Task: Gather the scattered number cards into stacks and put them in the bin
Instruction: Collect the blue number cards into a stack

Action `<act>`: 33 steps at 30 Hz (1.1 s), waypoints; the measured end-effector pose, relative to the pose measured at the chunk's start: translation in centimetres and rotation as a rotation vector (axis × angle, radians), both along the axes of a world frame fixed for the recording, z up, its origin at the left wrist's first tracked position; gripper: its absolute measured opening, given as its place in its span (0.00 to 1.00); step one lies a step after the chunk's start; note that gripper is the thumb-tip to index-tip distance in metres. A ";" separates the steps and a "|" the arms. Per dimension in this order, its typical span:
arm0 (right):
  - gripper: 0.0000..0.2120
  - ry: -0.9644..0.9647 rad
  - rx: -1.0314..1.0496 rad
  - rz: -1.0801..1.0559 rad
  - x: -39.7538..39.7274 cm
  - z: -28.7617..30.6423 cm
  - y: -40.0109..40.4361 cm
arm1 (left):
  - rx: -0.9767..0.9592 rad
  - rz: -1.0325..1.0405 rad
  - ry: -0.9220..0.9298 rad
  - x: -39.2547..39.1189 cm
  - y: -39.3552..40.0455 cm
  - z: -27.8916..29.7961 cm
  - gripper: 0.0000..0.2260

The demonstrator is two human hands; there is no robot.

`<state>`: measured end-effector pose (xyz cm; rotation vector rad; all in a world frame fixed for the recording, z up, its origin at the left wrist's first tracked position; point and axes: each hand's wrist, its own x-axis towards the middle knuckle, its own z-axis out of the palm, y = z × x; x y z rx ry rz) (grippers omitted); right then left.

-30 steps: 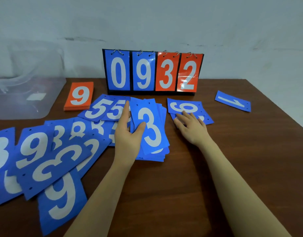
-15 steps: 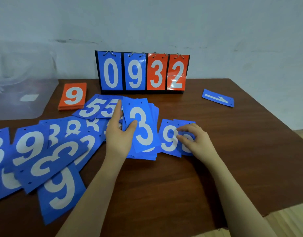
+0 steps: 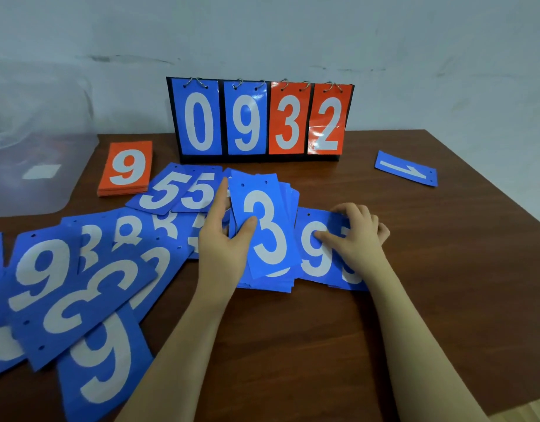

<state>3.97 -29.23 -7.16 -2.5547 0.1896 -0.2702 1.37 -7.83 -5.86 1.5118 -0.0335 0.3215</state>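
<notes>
My left hand holds a loose stack of blue cards topped by a white 3, thumb on the face and forefinger along its left edge. Beside it, my right hand pinches two blue 9 cards lying against the stack's right side. Several more blue cards lie spread over the left of the table. A single blue 1 card sits far right. The clear plastic bin stands at the back left.
A neat pile of orange cards topped by a 9 lies near the bin. An upright flip scoreboard reading 0932 stands at the back centre. The brown wooden table ends at the right and front right, with the floor beyond.
My right hand has dragged the two blue 9 cards from the table's middle right toward me and left, up against the stack. My left hand has kept its hold on the stack.
</notes>
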 end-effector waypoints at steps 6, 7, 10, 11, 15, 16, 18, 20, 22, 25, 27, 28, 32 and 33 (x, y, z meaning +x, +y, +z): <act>0.13 -0.298 0.449 0.077 -0.1 1.2 0.7 | 0.041 0.054 -0.005 0.6 0.8 0.0 0.28; 0.14 -0.334 0.517 0.054 -0.2 1.4 0.8 | 0.084 0.067 -0.004 0.7 1.1 0.0 0.28; 0.13 -0.364 0.778 -0.034 -0.6 1.8 1.1 | 0.154 0.067 0.003 0.9 1.6 -0.4 0.29; 0.12 -0.357 0.838 -0.059 -0.6 1.9 1.2 | 0.147 0.052 0.009 0.9 1.6 -0.5 0.29; 0.08 -0.318 1.001 -0.038 -0.7 2.2 2.7 | 0.087 -0.021 0.015 0.3 0.7 -0.3 0.28; 0.08 -0.327 0.996 -0.016 -0.5 2.2 3.2 | 0.071 -0.037 0.010 0.1 0.3 -0.3 0.28; 0.09 -0.349 0.912 0.023 -0.3 2.2 4.4 | 0.037 -0.072 0.010 -0.3 -0.3 -0.4 0.26; 0.09 -0.357 0.824 0.035 -0.4 1.7 5.3 | 0.014 -0.105 0.027 -0.4 -0.7 -0.4 0.23; 0.09 -0.357 0.753 0.037 -0.5 1.1 5.7 | 0.002 -0.132 0.049 -0.5 -0.9 -0.3 0.22; 0.10 -0.339 0.682 0.094 -0.5 0.7 5.7 | 0.047 -0.139 0.066 -0.6 -1.3 -0.5 0.25; 0.15 -0.305 0.614 0.153 -0.5 0.8 5.2 | 0.084 -0.126 0.058 -0.5 -1.2 -0.6 0.27; 0.18 -0.270 0.585 0.162 -0.4 0.9 4.7 | 0.084 -0.118 0.059 -0.3 -1.1 -0.6 0.27; 0.19 -0.092 0.357 0.060 0.0 1.4 0.7 | 0.066 -0.081 0.079 -0.1 -0.9 -1.0 0.25; 0.20 -0.027 0.273 0.030 0.1 1.6 -0.4 | 0.062 -0.076 0.086 -0.1 -0.9 -1.1 0.25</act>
